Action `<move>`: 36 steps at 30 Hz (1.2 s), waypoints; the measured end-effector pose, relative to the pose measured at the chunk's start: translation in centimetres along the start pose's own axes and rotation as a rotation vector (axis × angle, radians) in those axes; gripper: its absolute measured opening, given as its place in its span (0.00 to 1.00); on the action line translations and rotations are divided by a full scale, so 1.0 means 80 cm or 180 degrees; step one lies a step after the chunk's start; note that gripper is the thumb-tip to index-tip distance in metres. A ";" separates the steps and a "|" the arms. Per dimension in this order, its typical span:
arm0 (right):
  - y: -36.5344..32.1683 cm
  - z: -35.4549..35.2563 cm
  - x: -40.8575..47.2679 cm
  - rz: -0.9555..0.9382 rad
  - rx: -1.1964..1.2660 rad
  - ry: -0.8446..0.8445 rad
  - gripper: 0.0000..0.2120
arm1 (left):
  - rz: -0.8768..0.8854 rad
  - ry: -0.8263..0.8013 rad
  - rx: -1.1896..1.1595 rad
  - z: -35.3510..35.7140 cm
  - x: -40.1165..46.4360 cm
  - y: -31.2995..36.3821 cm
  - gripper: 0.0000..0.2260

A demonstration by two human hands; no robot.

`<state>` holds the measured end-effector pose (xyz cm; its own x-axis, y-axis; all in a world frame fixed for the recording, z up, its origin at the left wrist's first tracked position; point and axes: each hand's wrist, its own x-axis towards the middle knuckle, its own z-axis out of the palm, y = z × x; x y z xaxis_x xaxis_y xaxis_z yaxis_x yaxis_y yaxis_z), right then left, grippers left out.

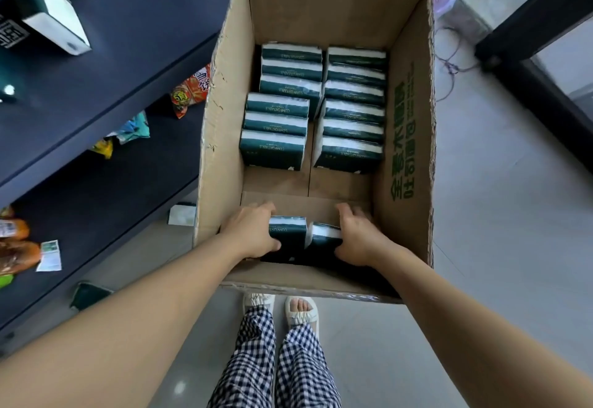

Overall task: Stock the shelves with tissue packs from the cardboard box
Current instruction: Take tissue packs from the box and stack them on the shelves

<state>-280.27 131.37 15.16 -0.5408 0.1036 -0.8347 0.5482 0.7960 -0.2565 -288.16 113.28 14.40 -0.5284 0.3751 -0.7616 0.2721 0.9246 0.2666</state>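
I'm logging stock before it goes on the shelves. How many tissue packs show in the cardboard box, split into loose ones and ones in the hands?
Packs standing loose in the cardboard box, left column: 6
Loose packs, right column: 6
Pack in left hand: 1
Pack in right hand: 1
Total: 14

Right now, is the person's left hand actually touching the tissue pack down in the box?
Touching. The head view shows the left hand curled round the near tissue pack, thumb on its near side, fingers over its far edge.
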 end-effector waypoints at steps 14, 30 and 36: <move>-0.010 -0.030 -0.022 -0.0248 -0.0183 0.1169 0.15 | -0.0130 0.0868 -0.0106 -0.026 -0.034 0.017 0.07; -0.117 -0.216 -0.243 -0.1460 -0.0301 0.2027 0.17 | -0.0270 0.2274 -0.1195 -0.232 -0.283 0.023 0.09; -0.228 -0.263 -0.331 -0.2064 -0.0342 0.2275 0.14 | -0.0380 0.2874 -0.1604 -0.285 -0.421 -0.033 0.05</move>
<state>-289.34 126.65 52.18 -0.9969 -0.0648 -0.0447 -0.0349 0.8727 -0.4870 -289.42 99.72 52.78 -0.9916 -0.0028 -0.1291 -0.0793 0.8016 0.5926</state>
